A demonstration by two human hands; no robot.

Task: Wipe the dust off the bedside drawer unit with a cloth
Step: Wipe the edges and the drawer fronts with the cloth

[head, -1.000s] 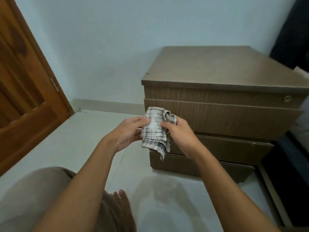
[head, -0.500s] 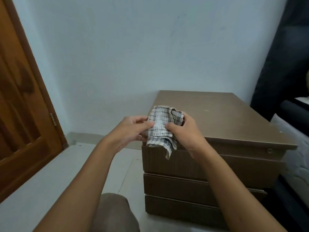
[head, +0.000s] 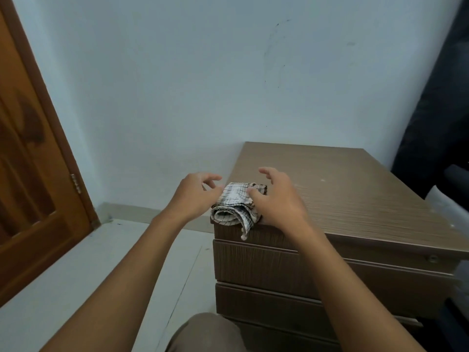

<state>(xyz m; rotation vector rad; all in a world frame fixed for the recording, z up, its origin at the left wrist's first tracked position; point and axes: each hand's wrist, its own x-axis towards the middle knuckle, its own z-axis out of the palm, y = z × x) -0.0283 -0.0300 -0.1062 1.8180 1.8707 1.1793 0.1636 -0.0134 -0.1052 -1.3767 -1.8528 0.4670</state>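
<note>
White checked cloth (head: 234,204) bunched on drawer unit (head: 355,199), front-left corner. Right hand (head: 276,201) touching it, fingers apart. Left hand (head: 195,196) just beside, fingers loosely spread.

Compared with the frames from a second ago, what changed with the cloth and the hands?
The checked cloth, earlier held up by both hands in front of the drawers, was lifted and set on the front left corner of the drawer unit. The left hand and right hand have let go, fingers spread. The drawers stay closed and the cloth stays bunched.
</note>
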